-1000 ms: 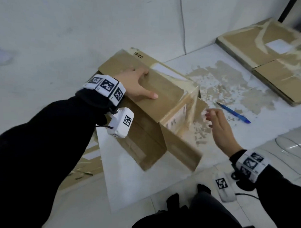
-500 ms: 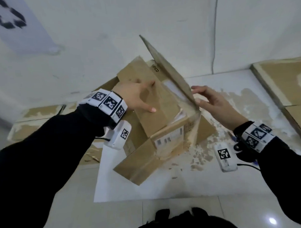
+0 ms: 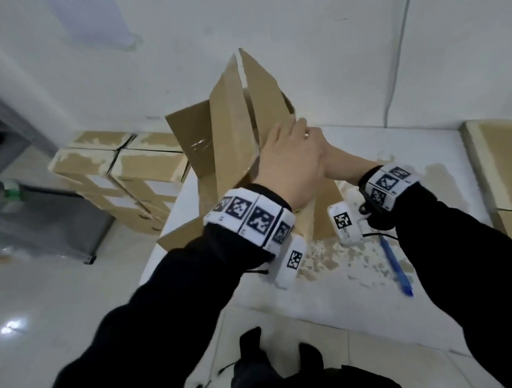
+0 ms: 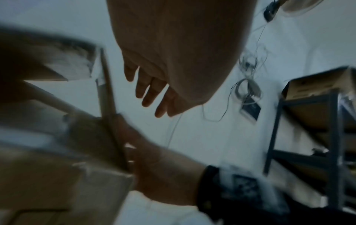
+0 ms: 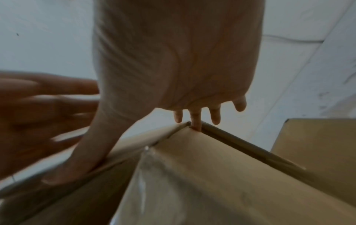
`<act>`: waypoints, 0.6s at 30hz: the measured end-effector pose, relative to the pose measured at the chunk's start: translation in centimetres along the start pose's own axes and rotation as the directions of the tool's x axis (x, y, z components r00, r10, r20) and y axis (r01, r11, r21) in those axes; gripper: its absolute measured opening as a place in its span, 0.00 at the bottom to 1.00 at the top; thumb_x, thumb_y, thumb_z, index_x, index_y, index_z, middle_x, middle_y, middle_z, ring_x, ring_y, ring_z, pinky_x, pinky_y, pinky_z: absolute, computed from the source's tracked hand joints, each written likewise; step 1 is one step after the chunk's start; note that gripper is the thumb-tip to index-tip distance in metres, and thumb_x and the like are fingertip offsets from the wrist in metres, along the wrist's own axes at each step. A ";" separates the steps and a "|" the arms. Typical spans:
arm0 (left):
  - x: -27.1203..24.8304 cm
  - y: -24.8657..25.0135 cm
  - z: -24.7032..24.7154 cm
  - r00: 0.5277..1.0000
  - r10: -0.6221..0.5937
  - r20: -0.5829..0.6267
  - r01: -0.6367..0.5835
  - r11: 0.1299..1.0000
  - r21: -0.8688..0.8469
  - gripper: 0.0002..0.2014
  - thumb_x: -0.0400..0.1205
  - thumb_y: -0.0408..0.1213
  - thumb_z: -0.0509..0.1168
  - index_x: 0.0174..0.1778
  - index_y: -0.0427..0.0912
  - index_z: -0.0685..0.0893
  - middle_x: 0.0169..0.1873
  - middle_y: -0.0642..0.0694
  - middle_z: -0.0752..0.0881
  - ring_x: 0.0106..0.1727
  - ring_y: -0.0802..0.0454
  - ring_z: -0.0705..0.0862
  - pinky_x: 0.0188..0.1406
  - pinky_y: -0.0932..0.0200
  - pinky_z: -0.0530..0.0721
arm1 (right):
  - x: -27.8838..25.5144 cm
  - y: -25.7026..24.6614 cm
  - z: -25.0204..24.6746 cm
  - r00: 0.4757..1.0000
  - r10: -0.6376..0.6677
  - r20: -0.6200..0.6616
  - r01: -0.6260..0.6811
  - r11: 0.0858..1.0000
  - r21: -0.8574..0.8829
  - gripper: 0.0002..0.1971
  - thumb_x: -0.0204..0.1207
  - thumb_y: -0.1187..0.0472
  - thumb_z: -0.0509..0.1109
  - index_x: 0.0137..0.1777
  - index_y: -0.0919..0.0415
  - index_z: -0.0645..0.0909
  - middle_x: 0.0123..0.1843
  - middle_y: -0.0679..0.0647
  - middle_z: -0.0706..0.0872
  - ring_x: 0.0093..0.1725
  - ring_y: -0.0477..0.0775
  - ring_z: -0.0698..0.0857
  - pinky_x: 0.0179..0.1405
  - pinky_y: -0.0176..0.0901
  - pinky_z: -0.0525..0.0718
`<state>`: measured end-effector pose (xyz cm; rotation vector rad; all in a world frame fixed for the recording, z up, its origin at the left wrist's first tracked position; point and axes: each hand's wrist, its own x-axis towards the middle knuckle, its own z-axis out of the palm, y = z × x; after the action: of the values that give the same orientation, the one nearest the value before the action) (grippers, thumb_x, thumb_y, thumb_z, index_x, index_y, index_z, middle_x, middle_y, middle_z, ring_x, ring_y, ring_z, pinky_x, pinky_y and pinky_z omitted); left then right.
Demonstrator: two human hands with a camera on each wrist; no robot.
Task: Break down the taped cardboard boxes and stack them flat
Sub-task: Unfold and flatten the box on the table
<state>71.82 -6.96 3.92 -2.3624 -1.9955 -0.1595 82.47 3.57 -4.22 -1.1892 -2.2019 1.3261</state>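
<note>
An opened brown cardboard box (image 3: 229, 131) stands on end on the white table (image 3: 339, 283), its flaps pointing up toward the wall. My right hand (image 3: 340, 162) holds one raised flap (image 5: 192, 167): the thumb lies along its near edge and a finger pokes into the notch between two flaps. The left wrist view shows that flap edge (image 4: 109, 106) running between its thumb and fingers. My left hand (image 3: 288, 163) lies over the right one with straight, spread fingers (image 4: 150, 94) in free air; it shows blurred in the right wrist view (image 5: 38, 115).
Several taped boxes (image 3: 123, 181) are stacked left of the table, above a grey cabinet (image 3: 47, 224). Flattened cardboard (image 3: 500, 162) lies at the right edge. A blue pen (image 3: 395, 267) rests on the table near my right sleeve. A dark metal shelf (image 4: 308, 137) stands nearby.
The box went from lying on its side to standing with flaps up. My right hand took hold of a flap. My left hand left the box top and crossed over the right hand.
</note>
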 end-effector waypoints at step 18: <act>-4.4 -2.9 4.0 0.987 -0.162 -0.009 0.156 0.936 0.316 0.37 0.69 0.65 0.58 0.74 0.54 0.69 0.84 0.38 0.50 0.84 0.37 0.40 0.78 0.33 0.32 | -14.4 2.9 2.2 0.969 -0.230 0.090 0.230 0.973 0.014 0.26 0.77 0.34 0.54 0.58 0.51 0.81 0.46 0.47 0.86 0.44 0.46 0.87 0.45 0.41 0.88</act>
<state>68.42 -10.43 -0.61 -2.0149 -2.0404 0.1651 91.26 -8.26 -5.71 -0.8551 -2.3164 1.3093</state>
